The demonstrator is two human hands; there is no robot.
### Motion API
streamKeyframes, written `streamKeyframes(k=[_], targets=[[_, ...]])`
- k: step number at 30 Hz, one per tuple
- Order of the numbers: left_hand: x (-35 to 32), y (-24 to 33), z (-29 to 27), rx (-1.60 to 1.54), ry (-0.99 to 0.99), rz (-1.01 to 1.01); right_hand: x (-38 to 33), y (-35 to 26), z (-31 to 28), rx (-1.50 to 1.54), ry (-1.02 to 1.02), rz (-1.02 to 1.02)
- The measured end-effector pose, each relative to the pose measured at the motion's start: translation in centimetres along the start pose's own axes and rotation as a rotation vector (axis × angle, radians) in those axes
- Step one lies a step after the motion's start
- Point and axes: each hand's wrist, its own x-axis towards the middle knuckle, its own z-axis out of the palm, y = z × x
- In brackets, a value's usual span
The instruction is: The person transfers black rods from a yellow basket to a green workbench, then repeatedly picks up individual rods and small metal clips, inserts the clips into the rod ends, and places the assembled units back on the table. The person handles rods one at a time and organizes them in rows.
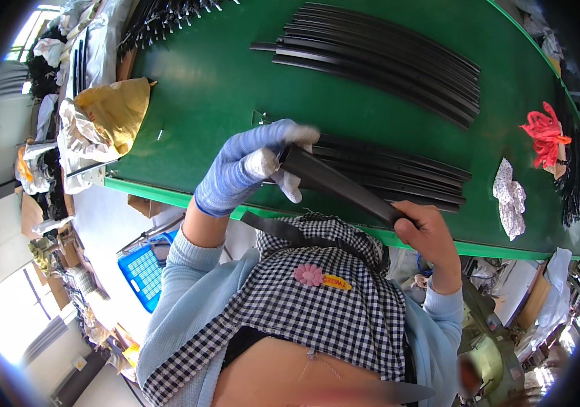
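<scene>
A black, channel-like plastic strip (344,184) slants across in front of my body above the table's near edge. At its left end is my left hand (239,163), in a blue knitted glove with white fingertips, its fingers closed round that end. My bare right hand (429,234) grips the lower right end between thumb and fingers. Just behind the held strip lies a row of similar black strips (412,169), partly hidden by it and my glove. Farther back, a larger stack of black strips (378,61) rests on the green table (202,88).
At the table's left edge is a yellow and white cloth bag (113,115). Red cloth (544,136) and a crumpled patterned cloth (509,200) lie at the right. Thin black pieces (161,24) sit at the far left. A blue plastic crate (142,275) stands below, left.
</scene>
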Motion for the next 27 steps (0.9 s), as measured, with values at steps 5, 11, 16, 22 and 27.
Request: streamKeyframes(k=[5, 11, 16, 22, 27], targets=[[0.8, -1.6, 0.2, -0.509, -0.210, -0.084, 0.3, 0.5, 0.4, 0.130, -0.062, 0.055], [0.0, -2.1, 0.4, -0.546, -0.081, -0.210, -0.3, 1.7, 0.6, 0.212, -0.060, 0.152], [0.0, -2.5, 1.0, -0.865, -0.099, -0.306, -0.2, 3.0, 1.2, 0.310, -0.107, 0.195], [-0.6, -2.9, -0.4, -0.758, -0.165, -0.359, -0.2, 3.1, 1.6, 0.263, -0.107, 0.198], [-0.7, -2.6, 0.1, -0.686, -0.038, -0.428, -0.4, 3.1, 1.4, 0.266, -0.100, 0.233]])
